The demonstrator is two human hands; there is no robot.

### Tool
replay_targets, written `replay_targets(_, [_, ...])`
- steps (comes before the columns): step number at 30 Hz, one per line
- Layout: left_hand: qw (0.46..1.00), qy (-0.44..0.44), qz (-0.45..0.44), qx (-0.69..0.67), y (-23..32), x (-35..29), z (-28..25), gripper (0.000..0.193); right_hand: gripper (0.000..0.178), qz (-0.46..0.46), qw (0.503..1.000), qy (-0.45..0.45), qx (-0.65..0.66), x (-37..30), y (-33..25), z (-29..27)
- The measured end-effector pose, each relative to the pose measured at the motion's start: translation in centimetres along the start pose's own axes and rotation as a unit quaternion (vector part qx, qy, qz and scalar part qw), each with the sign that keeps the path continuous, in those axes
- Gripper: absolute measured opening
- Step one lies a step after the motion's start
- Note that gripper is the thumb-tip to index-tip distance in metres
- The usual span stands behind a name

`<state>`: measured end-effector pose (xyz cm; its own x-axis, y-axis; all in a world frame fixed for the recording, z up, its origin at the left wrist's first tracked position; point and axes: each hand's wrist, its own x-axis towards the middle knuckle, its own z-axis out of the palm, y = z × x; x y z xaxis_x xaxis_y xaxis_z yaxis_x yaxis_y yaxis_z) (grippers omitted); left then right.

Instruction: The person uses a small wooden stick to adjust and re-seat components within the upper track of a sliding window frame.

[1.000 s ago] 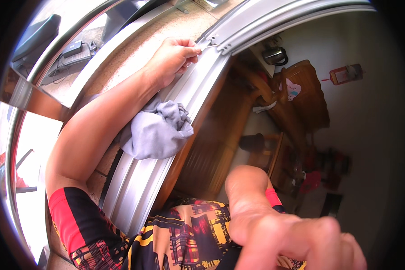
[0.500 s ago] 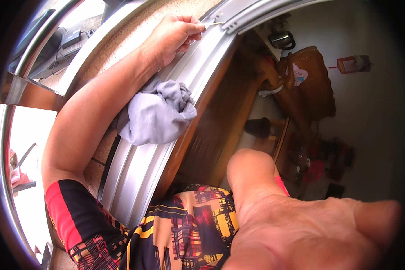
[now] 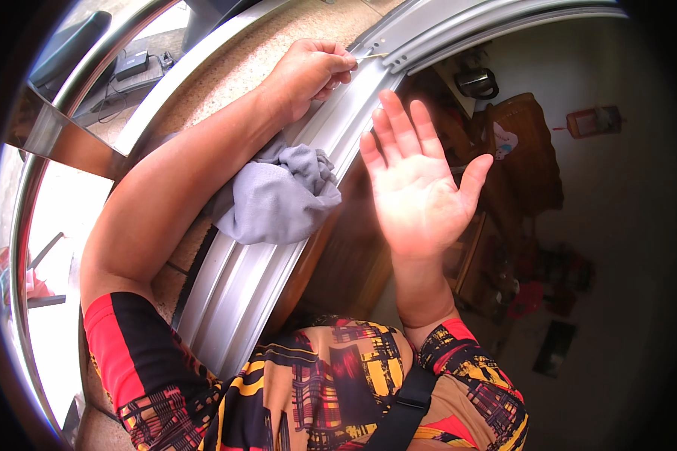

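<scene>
My left hand (image 3: 312, 74) pinches a thin pale stick (image 3: 373, 55), too small to tell its exact kind. The stick's far tip points at the corner joint of a silver metal sliding track (image 3: 237, 293); whether it touches I cannot tell. A crumpled grey cloth (image 3: 282, 199) lies across the track, beside my left forearm. My right hand (image 3: 421, 188) is raised over the track's right side, palm showing and fingers spread, with nothing in it.
Left of the track runs a speckled stone ledge (image 3: 203, 90), then a curved metal rail (image 3: 71, 71). A small black box with cables (image 3: 132, 65) sits beyond. To the right are a metal kettle (image 3: 476, 83), a brown wooden chair (image 3: 530, 150) and a red-framed object (image 3: 594, 121) on the wall.
My right hand has moved up and away from close to the camera, to beside the track. My left hand still pinches the stick; the whole view has shifted slightly.
</scene>
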<state>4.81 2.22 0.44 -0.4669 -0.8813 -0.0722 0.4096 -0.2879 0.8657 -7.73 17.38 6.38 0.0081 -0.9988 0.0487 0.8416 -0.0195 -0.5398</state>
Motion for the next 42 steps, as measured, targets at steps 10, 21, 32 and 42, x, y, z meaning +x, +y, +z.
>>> replay_targets(10, [1.0, 0.002, -0.007, -0.008, 0.4, 0.0, 0.1, 0.01, 0.088, -0.024, 0.992, -0.026, -0.118, -0.8, 0.4, 0.4])
replay_targets(21, [1.0, 0.011, -0.005, -0.004, 0.5, 0.5, 0.3, 0.008, 0.026, -0.332, 0.492, -0.298, -0.748, -1.1, 5.2, 1.2])
replay_targets(32, [1.0, -0.002, -0.01, -0.009, 0.3, 0.4, 0.6, 0.008, 0.03, -0.393, 0.522, -0.24, -0.718, -0.5, 4.3, 0.4])
replay_targets(42, [0.999, -0.03, 0.027, 0.02, 0.2, -0.6, 0.5, 0.007, 0.049, -0.149, 0.891, 0.045, -0.426, 6.6, -1.0, -2.8])
